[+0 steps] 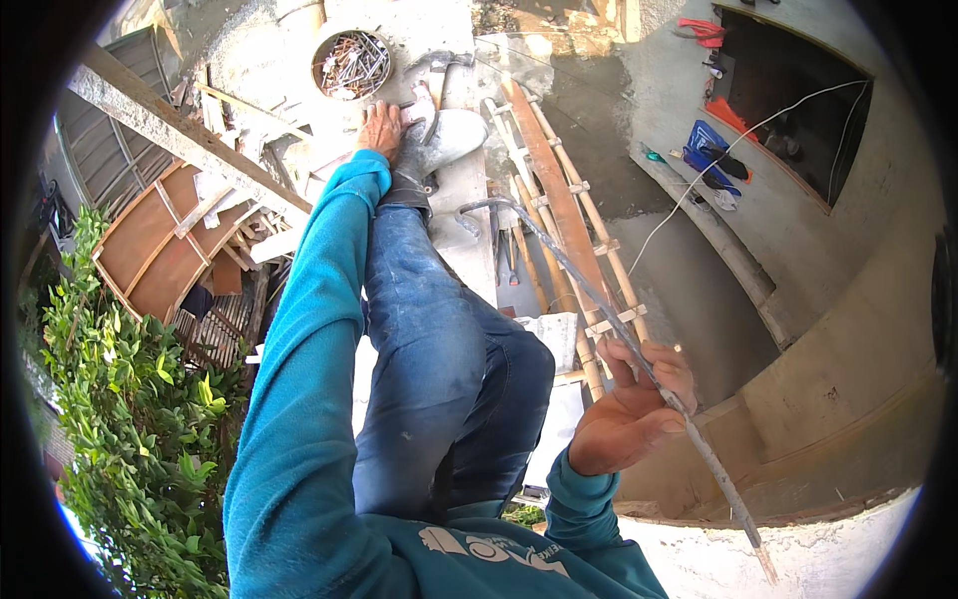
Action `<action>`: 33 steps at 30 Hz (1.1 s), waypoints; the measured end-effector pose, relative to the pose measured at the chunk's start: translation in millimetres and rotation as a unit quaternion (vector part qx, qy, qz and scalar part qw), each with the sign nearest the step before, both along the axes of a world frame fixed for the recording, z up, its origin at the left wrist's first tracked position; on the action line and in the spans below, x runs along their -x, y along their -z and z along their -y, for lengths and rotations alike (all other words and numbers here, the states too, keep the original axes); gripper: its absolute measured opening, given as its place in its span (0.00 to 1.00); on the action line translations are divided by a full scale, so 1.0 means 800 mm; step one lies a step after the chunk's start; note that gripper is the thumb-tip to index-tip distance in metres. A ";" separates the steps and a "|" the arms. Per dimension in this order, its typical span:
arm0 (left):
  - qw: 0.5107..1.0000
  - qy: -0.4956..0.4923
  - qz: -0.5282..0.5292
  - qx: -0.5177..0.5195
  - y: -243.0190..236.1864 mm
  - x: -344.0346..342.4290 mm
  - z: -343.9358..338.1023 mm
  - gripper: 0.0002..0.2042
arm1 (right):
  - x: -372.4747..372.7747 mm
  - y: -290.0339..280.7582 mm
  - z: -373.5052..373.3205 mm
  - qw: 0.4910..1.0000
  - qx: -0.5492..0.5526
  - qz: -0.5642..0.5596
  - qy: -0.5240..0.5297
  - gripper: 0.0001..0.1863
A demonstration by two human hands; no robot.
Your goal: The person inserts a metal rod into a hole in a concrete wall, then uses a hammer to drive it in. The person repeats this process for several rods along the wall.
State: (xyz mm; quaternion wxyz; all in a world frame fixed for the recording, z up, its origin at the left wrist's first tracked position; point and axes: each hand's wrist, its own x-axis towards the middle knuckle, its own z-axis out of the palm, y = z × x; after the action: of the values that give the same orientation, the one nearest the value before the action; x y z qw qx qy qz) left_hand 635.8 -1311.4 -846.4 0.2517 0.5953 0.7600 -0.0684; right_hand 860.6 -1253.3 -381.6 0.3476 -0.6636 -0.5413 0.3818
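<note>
My right hand [639,404] is closed round a long grey steel bar [589,285], palm turned up. The bar slants from a bent hook near my boot down to the lower right. My left hand [380,130] rests on the pale ledge [464,235] beside my grey boot [449,140], its fingers stretched out. A claw hammer [436,82] lies just right of that hand, partly against the boot. Beyond the hand stands a round tub [352,64] full of nails or similar metal pieces.
A bamboo ladder [579,190] with a brown plank [554,170] lies right of my legs. Further right, a wall opening [788,110] has a white cord across it and a blue bag [711,150] beside it. A timber beam [190,140], scrap wood and leafy plants [140,399] are left.
</note>
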 end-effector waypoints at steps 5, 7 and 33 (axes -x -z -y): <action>0.948 -0.148 0.280 -0.025 -0.194 -0.021 -0.032 0.25 | 0.019 -0.092 -0.017 0.999 -0.051 -0.016 -0.006 0.28; 0.901 -0.159 0.399 -0.066 -0.303 -0.021 -0.038 0.24 | 0.028 -0.148 -0.032 0.997 -0.072 -0.032 -0.025 0.28; 0.808 -0.212 0.489 -0.251 -0.818 -0.180 -0.312 0.14 | 0.005 -0.504 -0.227 0.958 -0.272 0.091 0.006 0.27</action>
State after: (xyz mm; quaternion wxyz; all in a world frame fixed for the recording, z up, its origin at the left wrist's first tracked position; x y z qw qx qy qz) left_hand 779.6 -1061.9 -192.4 0.4402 0.4168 0.6345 0.4794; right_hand 856.4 -1071.9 21.3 0.4663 -0.5790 -0.6505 0.1558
